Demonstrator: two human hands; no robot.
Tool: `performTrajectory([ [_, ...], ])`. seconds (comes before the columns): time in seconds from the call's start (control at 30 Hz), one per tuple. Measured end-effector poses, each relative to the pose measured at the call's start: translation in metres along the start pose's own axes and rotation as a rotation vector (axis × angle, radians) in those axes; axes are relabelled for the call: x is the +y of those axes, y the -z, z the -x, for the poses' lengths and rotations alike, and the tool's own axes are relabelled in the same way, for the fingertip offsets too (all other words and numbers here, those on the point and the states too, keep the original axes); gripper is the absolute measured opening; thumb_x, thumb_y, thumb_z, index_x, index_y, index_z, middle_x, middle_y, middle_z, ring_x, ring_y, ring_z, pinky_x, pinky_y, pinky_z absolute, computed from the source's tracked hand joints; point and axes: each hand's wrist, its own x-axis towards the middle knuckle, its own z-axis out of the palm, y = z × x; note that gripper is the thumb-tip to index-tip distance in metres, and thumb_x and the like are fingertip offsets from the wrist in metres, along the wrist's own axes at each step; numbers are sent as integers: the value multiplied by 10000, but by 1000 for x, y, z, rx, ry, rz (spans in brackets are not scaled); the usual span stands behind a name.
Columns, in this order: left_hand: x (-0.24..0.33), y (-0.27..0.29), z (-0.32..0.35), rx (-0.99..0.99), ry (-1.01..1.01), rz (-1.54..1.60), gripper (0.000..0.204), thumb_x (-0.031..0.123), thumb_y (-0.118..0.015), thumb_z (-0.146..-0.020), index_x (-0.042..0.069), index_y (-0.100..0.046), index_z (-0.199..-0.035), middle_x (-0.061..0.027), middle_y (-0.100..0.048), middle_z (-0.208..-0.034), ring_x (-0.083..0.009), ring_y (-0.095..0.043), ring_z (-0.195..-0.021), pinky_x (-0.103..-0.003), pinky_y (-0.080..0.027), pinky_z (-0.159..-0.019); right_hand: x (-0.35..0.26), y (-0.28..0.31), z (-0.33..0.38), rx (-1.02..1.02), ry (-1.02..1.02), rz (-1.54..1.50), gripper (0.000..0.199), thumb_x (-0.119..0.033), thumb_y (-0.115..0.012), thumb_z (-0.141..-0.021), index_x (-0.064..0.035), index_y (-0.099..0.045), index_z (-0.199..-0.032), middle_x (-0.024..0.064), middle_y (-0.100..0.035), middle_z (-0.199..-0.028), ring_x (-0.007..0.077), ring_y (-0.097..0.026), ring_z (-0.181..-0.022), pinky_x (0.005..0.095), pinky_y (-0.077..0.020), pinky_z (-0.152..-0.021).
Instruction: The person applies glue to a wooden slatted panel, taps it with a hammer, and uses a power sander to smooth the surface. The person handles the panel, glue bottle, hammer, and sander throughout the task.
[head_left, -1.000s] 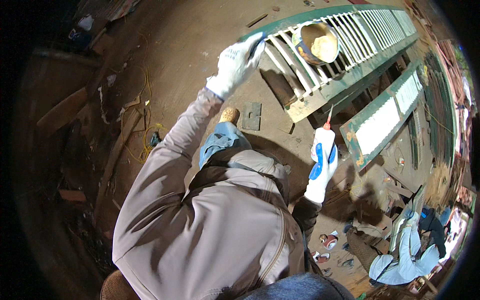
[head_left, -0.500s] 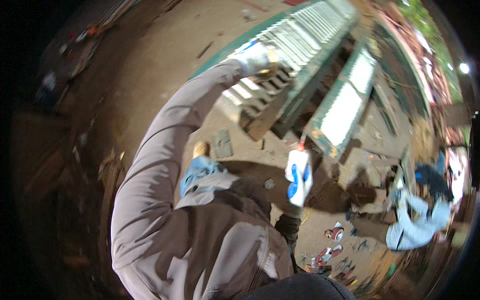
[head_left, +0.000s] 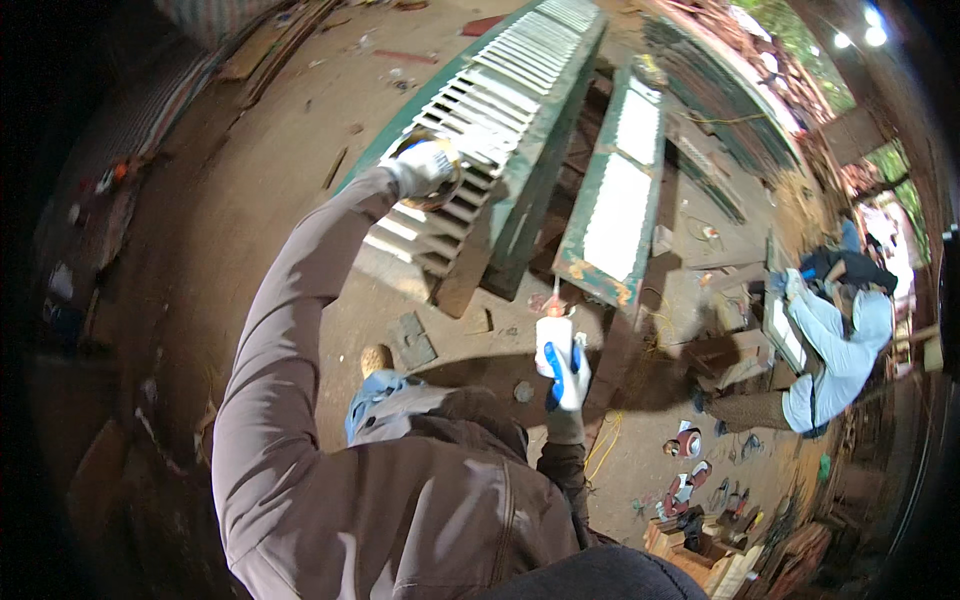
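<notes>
My left hand (head_left: 424,168), in a white glove, is closed round a roundish thing with a gold-brown rim (head_left: 433,203); its exact kind I cannot make out. It is over the slats of a long louvred shutter (head_left: 505,85) with white slats and a green frame. My right hand (head_left: 573,378), in a white and blue glove, grips a white squeeze bottle (head_left: 552,336) with a red cap and a thin nozzle. The nozzle points up toward the near end of a second green-framed panel (head_left: 614,218) with a white middle.
Another person (head_left: 835,350) in a light blue top bends over a long piece at the right. Wood scraps, a flat grey block (head_left: 413,338) and a yellow cord (head_left: 603,445) lie on the dirt floor. Tools and a wooden box (head_left: 668,541) are at the lower right.
The view has swung, so both panels now appear further left. My hands still hold the roundish thing and the squeeze bottle. The wooden box has come into view at the lower right.
</notes>
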Motion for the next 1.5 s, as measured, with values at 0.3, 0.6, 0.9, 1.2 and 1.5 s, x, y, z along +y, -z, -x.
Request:
performTrajectory([
  [0.3,45,126,96,254,133,-186,151,250,-743,-778,123,-742,-859,-139,-714,-772,-359,-699,-725,-478,-549,-683,2,7,1,39,61,67,404,-158,-723,-971,7,-614,-1323,62,-667,-1165,164,-625,-1047,323,-489,-897],
  [0.6,57,54,245,220,686,-189,232,381,-719,-914,209,-787,-1056,-57,-754,-989,-276,-701,-989,-433,-563,-857,14,-13,-28,-59,-31,130,423,-109,-720,-948,36,-607,-1329,105,-667,-1221,196,-635,-1069,340,-486,-932],
  [0.9,82,2,262,461,637,-437,403,422,-701,-906,181,-722,-1228,-48,-676,-1283,-299,-610,-1189,-492,-469,-993,3,-37,-33,-151,-61,195,437,-198,-701,-990,-8,-593,-1368,33,-653,-1165,124,-607,-1005,292,-478,-875],
  [1.2,109,-22,257,326,752,-400,740,607,-491,-980,71,-493,-1491,-170,-436,-1574,-419,-376,-1458,-727,-179,-1146,18,-38,-26,-152,-48,180,429,-175,-704,-984,-12,-603,-1367,40,-663,-1200,135,-620,-1048,302,-477,-917],
  [1.5,108,-4,279,269,611,-418,445,570,-526,-984,509,-556,-1423,-186,-388,-1594,-490,-357,-1446,-755,-125,-1161,13,-43,-26,-149,-37,162,426,-167,-698,-984,2,-599,-1362,30,-664,-1171,119,-619,-1001,281,-481,-873],
])
